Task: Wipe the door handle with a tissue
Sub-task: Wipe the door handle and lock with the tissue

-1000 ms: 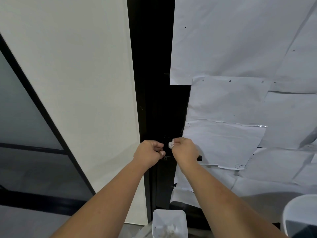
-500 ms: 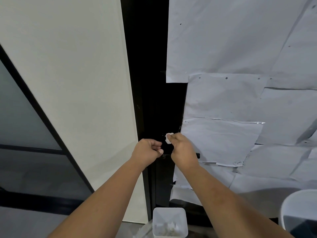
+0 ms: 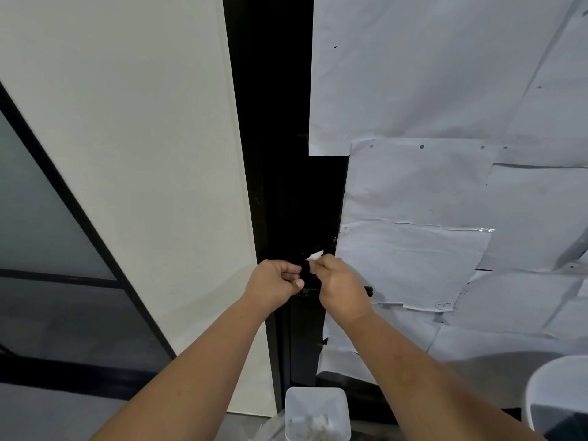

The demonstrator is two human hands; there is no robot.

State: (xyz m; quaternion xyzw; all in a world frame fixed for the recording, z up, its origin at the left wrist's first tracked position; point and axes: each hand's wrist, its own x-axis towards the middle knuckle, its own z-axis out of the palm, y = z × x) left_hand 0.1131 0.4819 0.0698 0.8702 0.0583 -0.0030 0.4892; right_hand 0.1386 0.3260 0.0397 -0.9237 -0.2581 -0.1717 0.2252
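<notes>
The right hand (image 3: 342, 289), pinching the tissue (image 3: 315, 256), has crept up the handle (image 3: 369, 291) beside the clenched left hand (image 3: 275, 286), so wiping continues.

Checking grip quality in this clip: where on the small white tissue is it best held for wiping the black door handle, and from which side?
Hold the small white tissue by its bunched lower end, coming from the right, as the right hand pinches it. Its free tip pokes up-left toward the dark door edge, so it can rub the black door handle, mostly hidden behind that hand.
</notes>
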